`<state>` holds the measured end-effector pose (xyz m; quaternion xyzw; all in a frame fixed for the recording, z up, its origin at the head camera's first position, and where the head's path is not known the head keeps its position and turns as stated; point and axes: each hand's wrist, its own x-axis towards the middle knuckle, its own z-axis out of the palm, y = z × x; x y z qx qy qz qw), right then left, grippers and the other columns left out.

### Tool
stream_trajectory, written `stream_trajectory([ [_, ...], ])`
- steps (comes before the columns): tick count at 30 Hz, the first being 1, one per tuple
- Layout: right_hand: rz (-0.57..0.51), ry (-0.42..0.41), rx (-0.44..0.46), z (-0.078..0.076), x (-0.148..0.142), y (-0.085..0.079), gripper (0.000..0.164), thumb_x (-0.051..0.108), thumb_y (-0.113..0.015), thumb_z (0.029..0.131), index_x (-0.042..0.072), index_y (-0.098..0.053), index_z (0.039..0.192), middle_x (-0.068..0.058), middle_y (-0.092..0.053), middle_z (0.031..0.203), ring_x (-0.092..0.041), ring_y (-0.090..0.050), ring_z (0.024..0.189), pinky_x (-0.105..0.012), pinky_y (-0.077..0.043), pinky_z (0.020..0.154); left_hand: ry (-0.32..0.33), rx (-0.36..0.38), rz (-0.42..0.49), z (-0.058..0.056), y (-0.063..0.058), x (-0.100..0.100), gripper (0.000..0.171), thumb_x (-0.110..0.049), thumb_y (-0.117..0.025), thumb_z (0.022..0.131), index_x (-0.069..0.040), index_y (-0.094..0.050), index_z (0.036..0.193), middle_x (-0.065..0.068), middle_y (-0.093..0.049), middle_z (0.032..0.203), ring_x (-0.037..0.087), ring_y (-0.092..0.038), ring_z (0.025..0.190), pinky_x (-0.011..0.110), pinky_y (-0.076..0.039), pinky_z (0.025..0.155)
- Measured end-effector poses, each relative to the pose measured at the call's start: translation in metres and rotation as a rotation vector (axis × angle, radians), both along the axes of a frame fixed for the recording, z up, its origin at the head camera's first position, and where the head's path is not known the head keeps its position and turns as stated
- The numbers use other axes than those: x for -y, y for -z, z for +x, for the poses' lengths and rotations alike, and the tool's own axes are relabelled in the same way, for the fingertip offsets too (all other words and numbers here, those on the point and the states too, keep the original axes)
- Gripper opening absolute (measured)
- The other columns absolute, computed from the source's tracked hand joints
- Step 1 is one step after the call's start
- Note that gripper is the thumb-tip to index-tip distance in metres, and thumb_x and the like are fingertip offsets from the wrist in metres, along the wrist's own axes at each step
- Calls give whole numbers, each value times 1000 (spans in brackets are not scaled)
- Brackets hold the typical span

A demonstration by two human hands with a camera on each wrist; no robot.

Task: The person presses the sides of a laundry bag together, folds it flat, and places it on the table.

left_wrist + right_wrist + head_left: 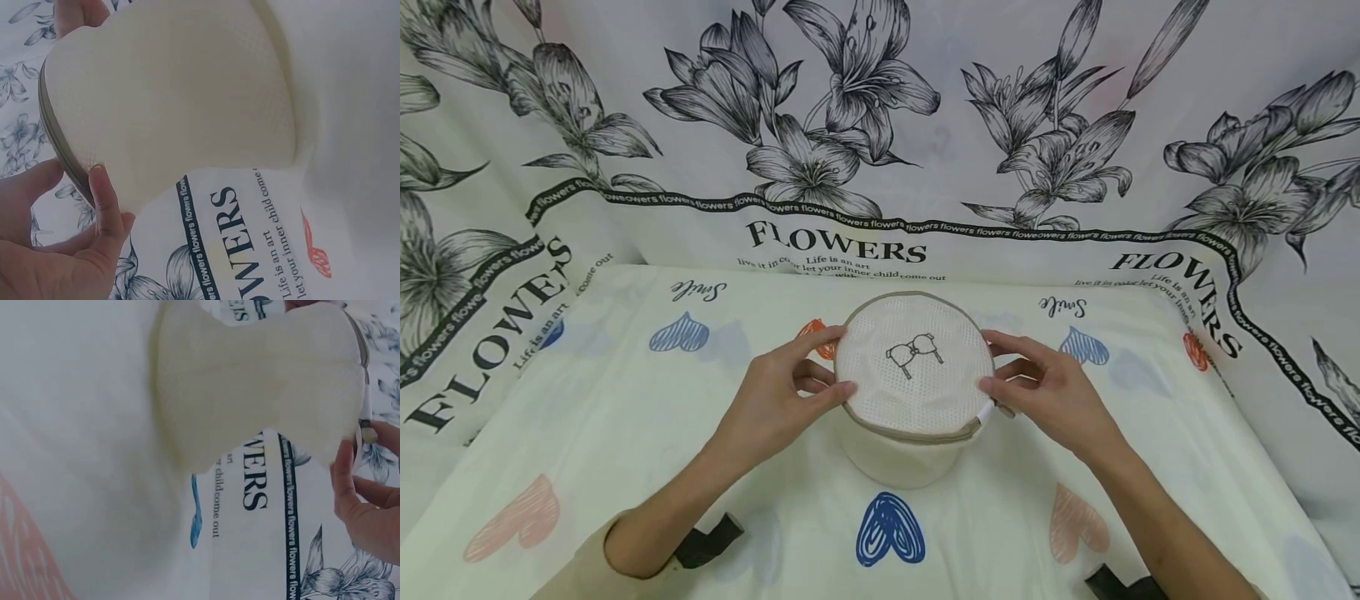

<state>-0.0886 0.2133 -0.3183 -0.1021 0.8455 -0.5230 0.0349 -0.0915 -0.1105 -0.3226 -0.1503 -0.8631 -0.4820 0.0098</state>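
A round white mesh laundry bag stands upright on the cloth, with its flat lid facing up. A small dark line drawing of a bra marks the lid, and a grey-brown zipper runs around the rim. My left hand pinches the rim on its left side, thumb on the lid. On the opposite side my right hand pinches the rim near the zipper pull. The bag's soft side wall sags inward in both wrist views.
A pale cloth printed with hearts and "Smile" covers the surface below. Behind it hangs a white curtain with black flowers and lettering. Dark straps show near both wrists.
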Motion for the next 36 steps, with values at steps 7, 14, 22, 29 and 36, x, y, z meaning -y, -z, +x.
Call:
stream_trajectory([
  [7,7,-16,4,0,2,1,64,15,-77,88,18,-51,146,-7,-57,123,-19,-64,95,-26,-57,69,-5,39,44,-2,2,0,67,-14,-83,81,-15,-55,142,4,-67,112,10,-71,80,24,-59,72],
  [14,8,-41,97,0,2,3,78,15,-80,85,18,-42,152,-11,-51,124,-20,-64,93,-25,-56,71,18,30,87,-5,5,-1,64,-7,-82,81,-11,-57,140,9,-53,132,17,-71,88,25,-59,75],
  [22,42,-52,109,-1,3,8,79,20,-81,84,19,-41,152,-11,-52,124,-21,-64,93,-25,-55,72,-13,69,48,-4,7,-1,64,-12,-83,81,-16,-57,140,5,-60,127,14,-71,84,23,-59,72],
  [29,21,-62,142,1,5,12,85,21,-82,83,19,-36,155,-12,-52,122,-20,-65,90,-25,-54,71,57,96,52,-5,10,-2,76,-12,-86,78,-12,-51,146,9,-54,130,21,-69,91,24,-59,74],
  [36,26,-48,155,2,5,16,82,21,-83,81,18,-40,151,-12,-54,118,-21,-66,88,-25,-54,71,41,136,35,-8,13,-4,75,-12,-85,79,-12,-50,146,10,-51,131,22,-68,96,23,-59,76],
])
